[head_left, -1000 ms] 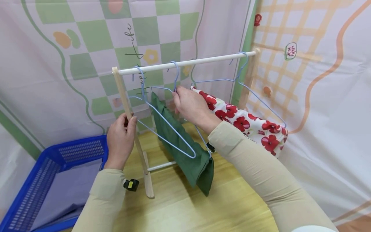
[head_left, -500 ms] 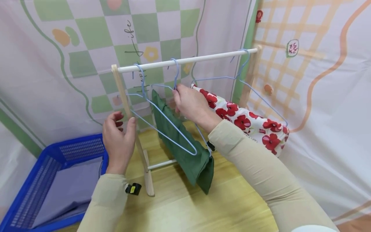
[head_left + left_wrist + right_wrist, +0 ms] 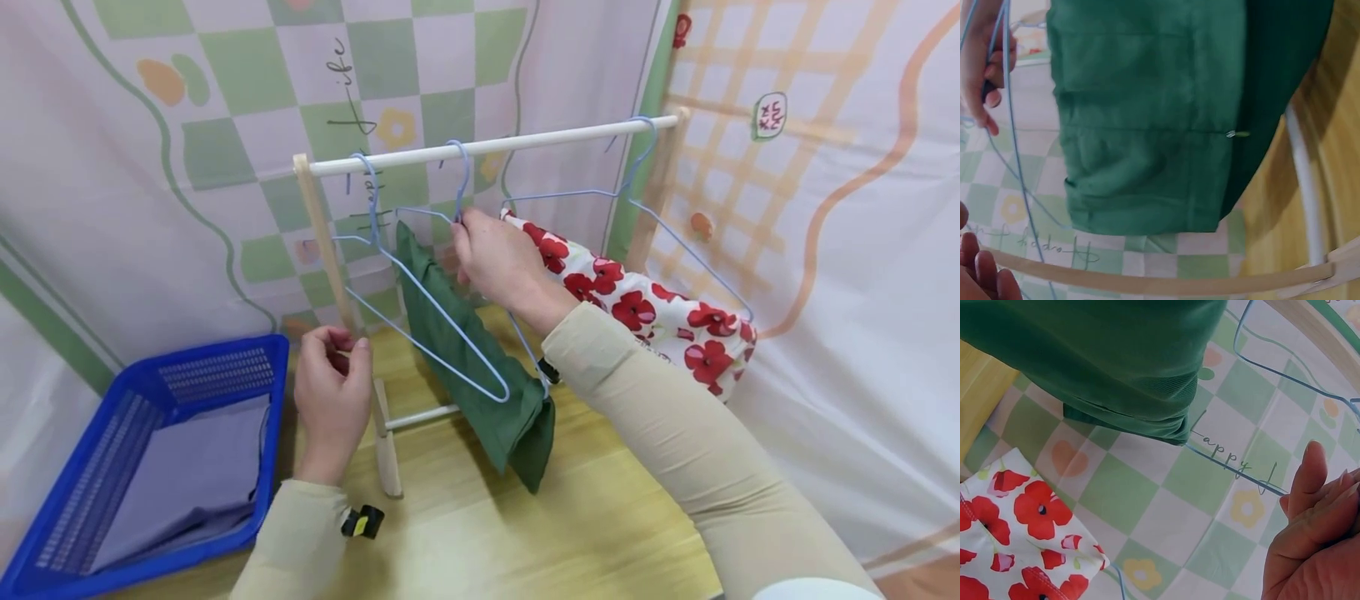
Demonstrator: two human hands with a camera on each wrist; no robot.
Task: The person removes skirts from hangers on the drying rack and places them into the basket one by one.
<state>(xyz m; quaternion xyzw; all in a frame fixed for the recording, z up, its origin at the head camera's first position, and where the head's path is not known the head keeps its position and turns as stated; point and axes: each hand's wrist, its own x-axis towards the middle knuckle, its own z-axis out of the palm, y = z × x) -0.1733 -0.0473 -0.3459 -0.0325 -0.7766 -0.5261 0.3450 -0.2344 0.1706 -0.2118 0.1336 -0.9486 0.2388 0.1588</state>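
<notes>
Right fingers [image 3: 462, 243] pinch the middle hanger [image 3: 466, 172], well apart from relaxed left fingers [image 3: 317, 345] beside the post's edge [image 3: 327, 242].

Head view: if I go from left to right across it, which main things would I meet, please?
Blue basket → left hand → green cloth → red-flowered white cloth. The right hand overlaps both cloths across the picture, so I leave it out.

Bright, even head view, soft shadows on the counter [image 3: 615, 533], dimmer wrist views, wooden post [image 3: 1160, 285] bowed by lens distortion
</notes>
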